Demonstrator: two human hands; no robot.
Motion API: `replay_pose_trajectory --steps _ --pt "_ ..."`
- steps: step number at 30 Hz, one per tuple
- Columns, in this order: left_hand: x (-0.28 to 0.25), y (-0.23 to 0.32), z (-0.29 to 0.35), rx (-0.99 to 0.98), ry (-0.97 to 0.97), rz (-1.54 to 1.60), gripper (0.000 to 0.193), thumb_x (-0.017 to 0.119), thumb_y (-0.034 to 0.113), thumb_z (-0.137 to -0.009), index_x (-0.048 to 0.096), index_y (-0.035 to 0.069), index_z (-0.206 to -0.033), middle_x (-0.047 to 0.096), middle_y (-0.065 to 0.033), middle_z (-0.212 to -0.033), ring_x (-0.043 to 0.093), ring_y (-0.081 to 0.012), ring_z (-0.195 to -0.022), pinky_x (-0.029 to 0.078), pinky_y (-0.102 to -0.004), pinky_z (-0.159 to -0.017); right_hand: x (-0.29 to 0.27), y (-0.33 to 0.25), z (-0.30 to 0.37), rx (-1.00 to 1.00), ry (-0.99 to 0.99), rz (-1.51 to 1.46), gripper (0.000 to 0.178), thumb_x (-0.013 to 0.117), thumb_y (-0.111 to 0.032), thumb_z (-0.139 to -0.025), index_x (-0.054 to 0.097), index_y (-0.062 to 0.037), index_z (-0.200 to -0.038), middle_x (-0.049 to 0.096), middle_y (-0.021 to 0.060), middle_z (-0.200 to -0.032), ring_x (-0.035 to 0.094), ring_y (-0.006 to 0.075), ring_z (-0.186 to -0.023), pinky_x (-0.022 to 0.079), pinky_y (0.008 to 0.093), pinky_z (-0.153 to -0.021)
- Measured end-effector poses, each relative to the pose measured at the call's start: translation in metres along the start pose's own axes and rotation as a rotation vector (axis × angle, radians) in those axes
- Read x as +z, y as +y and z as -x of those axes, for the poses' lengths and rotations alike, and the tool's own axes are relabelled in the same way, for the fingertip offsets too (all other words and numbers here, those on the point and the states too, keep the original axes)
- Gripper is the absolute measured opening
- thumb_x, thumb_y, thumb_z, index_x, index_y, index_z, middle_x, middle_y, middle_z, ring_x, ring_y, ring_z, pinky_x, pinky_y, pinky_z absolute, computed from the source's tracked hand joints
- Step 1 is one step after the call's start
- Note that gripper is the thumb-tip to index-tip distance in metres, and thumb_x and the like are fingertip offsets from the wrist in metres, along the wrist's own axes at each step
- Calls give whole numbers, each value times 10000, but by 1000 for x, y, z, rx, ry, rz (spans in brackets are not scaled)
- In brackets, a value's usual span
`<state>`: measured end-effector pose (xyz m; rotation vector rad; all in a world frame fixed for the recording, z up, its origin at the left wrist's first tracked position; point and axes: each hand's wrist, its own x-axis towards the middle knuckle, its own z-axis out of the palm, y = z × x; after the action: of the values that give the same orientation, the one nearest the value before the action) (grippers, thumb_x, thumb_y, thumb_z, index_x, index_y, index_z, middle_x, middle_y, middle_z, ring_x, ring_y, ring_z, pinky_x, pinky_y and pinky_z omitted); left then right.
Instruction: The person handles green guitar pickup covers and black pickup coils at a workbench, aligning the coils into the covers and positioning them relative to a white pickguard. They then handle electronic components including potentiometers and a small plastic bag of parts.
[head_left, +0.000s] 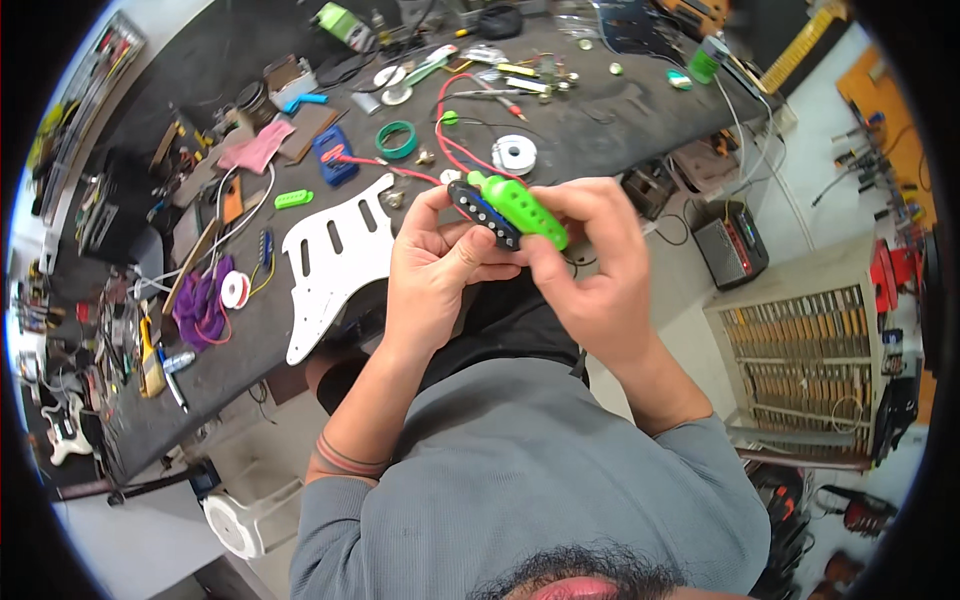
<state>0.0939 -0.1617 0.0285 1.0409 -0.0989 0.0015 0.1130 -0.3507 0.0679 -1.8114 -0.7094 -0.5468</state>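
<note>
Above the front edge of the bench, my left hand (435, 260) grips a black single-coil guitar pickup (483, 215) with a row of round metal poles facing up. My right hand (595, 265) pinches a bright green pickup cover (525, 212), which has a row of small holes. The cover lies right alongside the pickup, tilted the same way; whether they touch cannot be told. Left of my hands rests a white pickguard (308, 290) with three slots. Beyond it are a second green pickup cover (293, 199) and another pickup (265, 248) with a yellow wire.
Red test leads (445, 110) run near a blue multimeter (335, 155). Around them sit a green tape ring (396, 153) and a white spool (514, 140). A purple cloth (200, 310) and a brush (151, 372) lie leftward. A small amplifier (728, 250) stands at right.
</note>
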Motion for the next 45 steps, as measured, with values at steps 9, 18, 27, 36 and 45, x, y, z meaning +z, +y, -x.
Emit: replay_pose_trajectory --steps 9,18,27,36,45 --pt "-50 14 25 129 99 7 490 697 38 -1083 445 -27 -1498 756 -243 -1252 787 -290 -1124 701 -411 -917 75 -4 -9 -104 -127 -16 365 837 -36 -866 725 -24 -1213 683 129 -1102 696 306 -958 569 407 -796" --pt "-74 20 37 217 172 -26 455 679 8 -1086 434 -37 -1466 753 -258 -1251 787 -285 -1115 699 -401 -917 107 -6 -14 -28 -217 -101 342 831 -18 -864 726 -11 -1189 686 123 -1084 694 287 -958 566 389 -791" --pt "-89 11 43 195 204 -48 385 680 -4 -1082 425 -25 -1370 761 -264 -1224 797 -293 -1085 701 -394 -883 114 -4 -9 -14 -252 -142 323 827 -20 -875 724 -8 -1180 691 122 -1084 694 272 -959 565 379 -793" --pt "-96 6 50 199 218 -58 319 644 -16 -1097 423 -28 -1326 761 -292 -1206 803 -319 -1071 703 -399 -868 117 -2 -8 -62 -298 -114 320 831 -44 -873 716 -16 -1170 698 117 -1074 692 279 -934 570 392 -782" --pt "-87 13 61 184 257 -64 323 623 -36 -1088 465 -25 -1370 767 -267 -1212 801 -277 -1064 690 -384 -900 128 3 -3 -98 -279 -80 298 823 -47 -856 717 -17 -1132 668 112 -1034 665 290 -922 558 412 -758"
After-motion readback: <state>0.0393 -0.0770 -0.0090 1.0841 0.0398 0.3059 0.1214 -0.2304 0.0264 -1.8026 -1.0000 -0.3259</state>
